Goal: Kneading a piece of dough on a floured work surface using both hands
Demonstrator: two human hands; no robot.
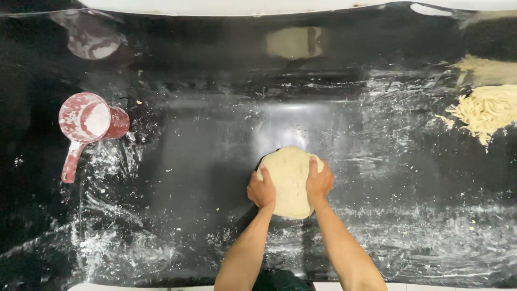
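Note:
A pale, rounded lump of dough (pixel 290 175) lies on a shiny black worktop (pixel 204 161) dusted with flour. My left hand (pixel 262 189) presses against the dough's left side with fingers curled over its edge. On the dough's right side, my right hand (pixel 319 182) grips it the same way. Both forearms reach up from the bottom edge of the view.
A red scoop cup (pixel 89 123) with flour in it stands at the left, handle toward me. A heap of cut pale noodles (pixel 487 110) lies at the right edge. Flour smears cover the worktop's lower part and left side.

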